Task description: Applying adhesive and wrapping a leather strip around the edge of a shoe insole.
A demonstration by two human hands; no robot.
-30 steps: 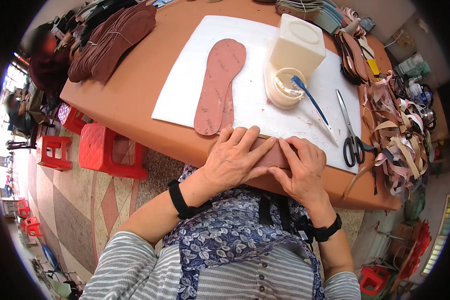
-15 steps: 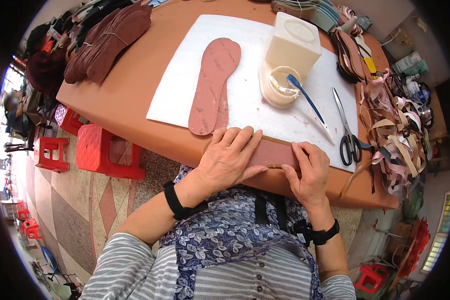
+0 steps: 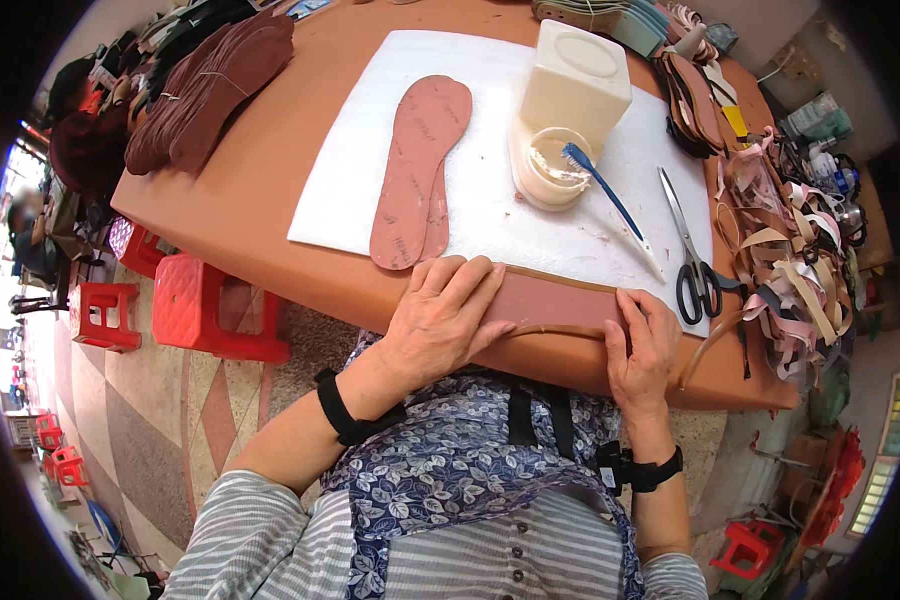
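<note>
At counter (image 3: pixel 270 190) edge: left hand (image 3: pixel 438 322), right hand (image 3: pixel 642 345) flat, fingers spread, gripping nothing, pressing brown strip (image 3: pixel 555 303). Likely thin, floppy, light; best pinched at ends.

White sheet (image 3: pixel 490 215) at table (image 3: pixel 270 190) centre. Two reddish insoles (image 3: pixel 417 175) on its 9 o'clock side. Cream square container (image 3: pixel 576 83) at 12, round tub (image 3: pixel 548 170) below it with blue brush (image 3: pixel 610 200). Black-handled scissors (image 3: pixel 692 255) at 3. Strap scraps (image 3: pixel 785 250) further right. Brown insole stack (image 3: pixel 210 85) at 10. Red stools (image 3: pixel 180 305) at 8.
</note>
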